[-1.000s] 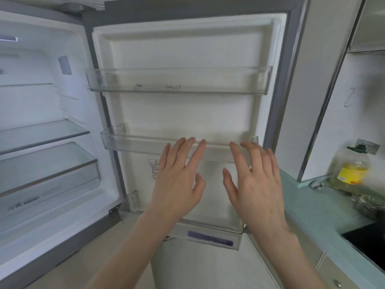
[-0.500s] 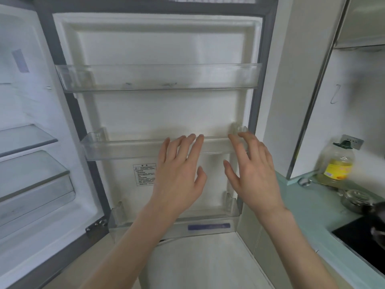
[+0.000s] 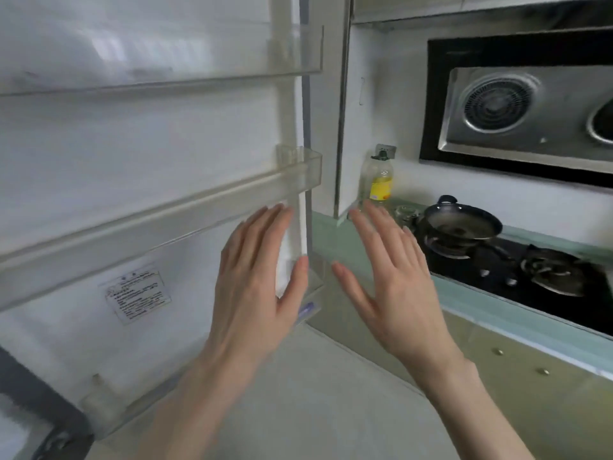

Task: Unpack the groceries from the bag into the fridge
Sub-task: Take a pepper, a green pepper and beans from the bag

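Observation:
The open fridge door (image 3: 159,137) fills the left half of the view, its white inner side facing me. Two clear door shelves cross it: an upper one (image 3: 185,71) and a middle one (image 3: 172,220), both with nothing in them. My left hand (image 3: 255,280) is raised in front of the door's right edge, fingers straight and holding nothing. My right hand (image 3: 394,283) hovers beside it over the counter's near end, fingers spread and also holding nothing. No grocery bag shows in this view.
A pale green counter (image 3: 530,323) runs along the right with a black gas hob (image 3: 517,270) and a dark pan (image 3: 464,224) on it. An oil bottle (image 3: 381,180) stands by the wall. A range hood (image 3: 530,107) hangs above. Tiled floor (image 3: 315,393) lies below.
The view has swung to the right: the fridge interior has left the frame and the hob and hood have come in. Both hands stay raised and hold nothing, moving right with the view.

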### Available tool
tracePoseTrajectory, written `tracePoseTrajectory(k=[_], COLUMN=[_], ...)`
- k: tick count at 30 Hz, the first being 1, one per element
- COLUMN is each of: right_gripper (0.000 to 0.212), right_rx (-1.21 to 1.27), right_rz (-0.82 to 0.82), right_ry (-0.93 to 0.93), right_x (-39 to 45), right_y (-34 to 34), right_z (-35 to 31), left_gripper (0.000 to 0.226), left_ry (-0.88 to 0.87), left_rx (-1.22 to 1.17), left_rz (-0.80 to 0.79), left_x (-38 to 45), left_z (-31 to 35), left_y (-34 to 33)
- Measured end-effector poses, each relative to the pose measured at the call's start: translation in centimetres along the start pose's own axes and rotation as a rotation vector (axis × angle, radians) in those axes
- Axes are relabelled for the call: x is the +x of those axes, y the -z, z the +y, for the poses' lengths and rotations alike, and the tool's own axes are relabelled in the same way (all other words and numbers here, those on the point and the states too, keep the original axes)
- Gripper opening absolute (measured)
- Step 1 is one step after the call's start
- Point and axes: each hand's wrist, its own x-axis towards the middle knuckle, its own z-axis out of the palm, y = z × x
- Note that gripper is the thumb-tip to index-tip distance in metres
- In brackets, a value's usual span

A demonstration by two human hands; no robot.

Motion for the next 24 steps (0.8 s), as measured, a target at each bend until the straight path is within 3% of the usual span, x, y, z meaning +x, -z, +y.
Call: tracePoseTrajectory(k=[5, 12, 19, 24], right_gripper=[0.064, 0.06, 0.061, 0.061], right_rx=[-0.347, -0.641, -0.787, -0.827], right_rz=[0.054, 0.082, 0.027, 0.073], right_ry=[-0.178, -0.564, -0.856, -0.929], right_x=[-7.5, -18.7, -28.6, -33.4], right_y=[5.5, 14.3, 20.8, 24.7], right_z=[1.5, 5.1, 8.4, 11.4], left_gripper=[0.049, 0.052, 0.051, 0.052], left_ry=[-0.086, -0.301, -0.493, -0.603], left_rx=[-0.223, -0.373, -0.453, -0.506], left_rz=[-0.089, -0.347, -0.495, -0.515], left_x=[-1.8, -4.8, -7.2, -8.5], left_z=[3.6, 12.7, 24.1, 32.5], left_y=[-4.4, -11.2, -16.5, -18.5])
